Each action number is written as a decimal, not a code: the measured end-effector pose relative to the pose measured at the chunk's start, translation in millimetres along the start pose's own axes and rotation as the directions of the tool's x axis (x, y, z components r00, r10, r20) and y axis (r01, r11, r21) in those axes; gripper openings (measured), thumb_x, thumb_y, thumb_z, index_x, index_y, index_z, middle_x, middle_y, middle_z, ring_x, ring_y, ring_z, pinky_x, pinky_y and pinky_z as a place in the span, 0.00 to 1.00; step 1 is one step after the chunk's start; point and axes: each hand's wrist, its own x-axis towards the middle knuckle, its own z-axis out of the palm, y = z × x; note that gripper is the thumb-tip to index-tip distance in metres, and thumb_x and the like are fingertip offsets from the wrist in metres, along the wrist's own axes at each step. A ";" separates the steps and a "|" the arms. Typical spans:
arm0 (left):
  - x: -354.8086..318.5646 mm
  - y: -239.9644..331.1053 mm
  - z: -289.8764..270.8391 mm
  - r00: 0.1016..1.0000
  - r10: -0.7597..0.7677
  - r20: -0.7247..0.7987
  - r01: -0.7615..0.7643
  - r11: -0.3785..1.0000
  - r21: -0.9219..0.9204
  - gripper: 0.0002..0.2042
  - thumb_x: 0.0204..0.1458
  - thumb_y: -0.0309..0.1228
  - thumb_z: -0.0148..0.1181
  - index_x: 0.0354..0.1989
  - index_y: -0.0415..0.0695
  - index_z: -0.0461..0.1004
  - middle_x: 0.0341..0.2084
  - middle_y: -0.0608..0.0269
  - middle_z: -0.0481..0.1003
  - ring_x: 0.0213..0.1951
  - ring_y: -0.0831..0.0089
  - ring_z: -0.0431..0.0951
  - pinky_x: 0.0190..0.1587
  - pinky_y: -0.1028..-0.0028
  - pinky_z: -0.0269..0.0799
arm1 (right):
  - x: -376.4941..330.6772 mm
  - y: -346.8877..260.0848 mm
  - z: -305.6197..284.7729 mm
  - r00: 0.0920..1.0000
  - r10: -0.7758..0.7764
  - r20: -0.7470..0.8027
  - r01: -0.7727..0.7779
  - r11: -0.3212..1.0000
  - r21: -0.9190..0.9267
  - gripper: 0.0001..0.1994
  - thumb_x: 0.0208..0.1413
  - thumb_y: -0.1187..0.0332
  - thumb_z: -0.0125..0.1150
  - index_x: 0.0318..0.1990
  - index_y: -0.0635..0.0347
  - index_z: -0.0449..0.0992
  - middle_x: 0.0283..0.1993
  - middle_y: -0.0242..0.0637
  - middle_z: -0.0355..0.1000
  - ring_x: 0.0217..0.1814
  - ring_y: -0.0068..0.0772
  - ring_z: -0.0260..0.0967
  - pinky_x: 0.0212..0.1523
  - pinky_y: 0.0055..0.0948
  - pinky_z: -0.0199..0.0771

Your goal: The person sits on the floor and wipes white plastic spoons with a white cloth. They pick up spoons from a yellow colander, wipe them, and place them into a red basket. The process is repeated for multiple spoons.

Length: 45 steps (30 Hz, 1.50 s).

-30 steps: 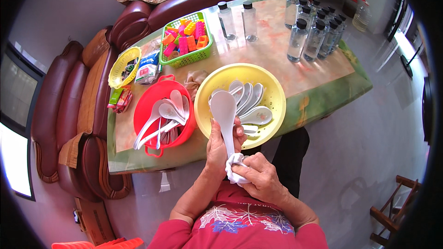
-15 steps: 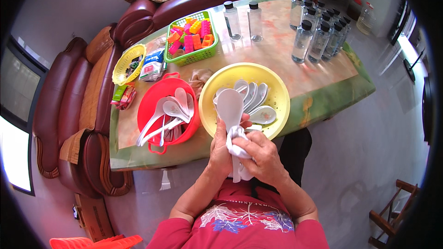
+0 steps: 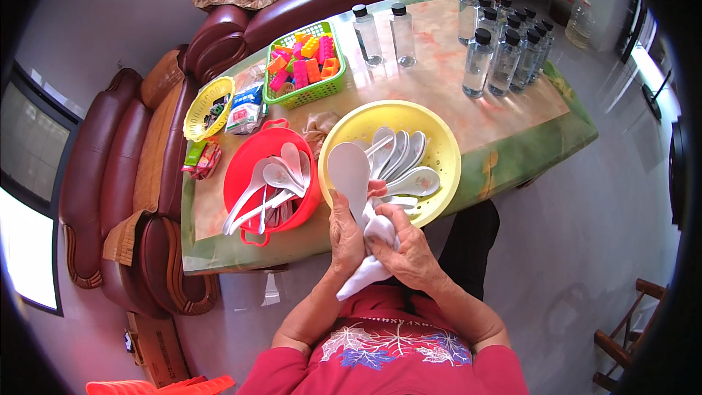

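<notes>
Head view: grasped serving spoon with left grip, clutched white cloth with right grip, perhaps risked dropping spoon through hard tugging.

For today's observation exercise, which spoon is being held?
The large white spoon in the left hand; the other spoons rest in the yellow colander or red basket.

I see my left arm and right arm bent, both leaning in to the middle. My left hand points up by the near edge of the table, gripping, its thumb up. My right hand is just beside it, back up, fingers curled tight.
</notes>
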 end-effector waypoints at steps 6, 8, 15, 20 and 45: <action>-2.8 4.8 1.5 0.999 -0.028 0.021 0.026 0.997 0.070 0.31 0.61 0.55 0.27 0.48 0.37 0.67 0.39 0.56 0.73 0.42 0.71 0.72 0.48 0.72 0.66 | -11.5 17.3 3.6 0.993 0.120 0.017 -0.122 0.984 0.132 0.24 0.49 0.70 0.61 0.54 0.63 0.62 0.36 0.45 0.74 0.38 0.31 0.72 0.42 0.29 0.71; -3.7 6.4 -1.6 0.994 -0.032 0.106 0.023 0.996 0.087 0.27 0.62 0.52 0.33 0.48 0.37 0.67 0.39 0.56 0.73 0.42 0.71 0.72 0.47 0.72 0.67 | -12.5 14.2 -0.4 0.994 0.109 0.005 -0.108 0.985 0.131 0.23 0.49 0.71 0.60 0.53 0.63 0.64 0.36 0.42 0.73 0.38 0.28 0.71 0.42 0.28 0.70; -8.8 -0.2 -11.5 0.981 -0.131 0.146 0.115 0.987 0.113 0.13 0.59 0.37 0.50 0.39 0.39 0.74 0.29 0.69 0.74 0.31 0.85 0.71 0.35 0.81 0.65 | -6.5 -3.5 -19.8 0.992 0.128 -0.005 -0.121 0.948 0.294 0.15 0.54 0.73 0.58 0.50 0.65 0.70 0.37 0.28 0.71 0.37 0.17 0.66 0.40 0.20 0.69; -2.6 2.6 -17.2 0.970 -0.234 0.069 0.232 0.972 0.031 0.17 0.57 0.42 0.53 0.30 0.39 0.77 0.20 0.69 0.72 0.22 0.84 0.67 0.26 0.83 0.61 | -14.8 4.8 -14.9 0.993 0.119 0.001 -0.118 0.990 0.075 0.14 0.51 0.73 0.57 0.46 0.64 0.70 0.34 0.41 0.74 0.37 0.29 0.73 0.40 0.26 0.71; -39.3 -2.5 -6.8 0.872 -0.438 0.218 0.413 0.898 0.151 0.21 0.62 0.47 0.38 0.23 0.45 0.64 0.10 0.72 0.61 0.11 0.83 0.59 0.13 0.84 0.56 | 21.3 -0.2 -11.8 0.945 -0.114 -0.306 0.165 0.975 0.148 0.21 0.52 0.76 0.57 0.55 0.59 0.66 0.53 0.41 0.67 0.51 0.30 0.67 0.50 0.28 0.67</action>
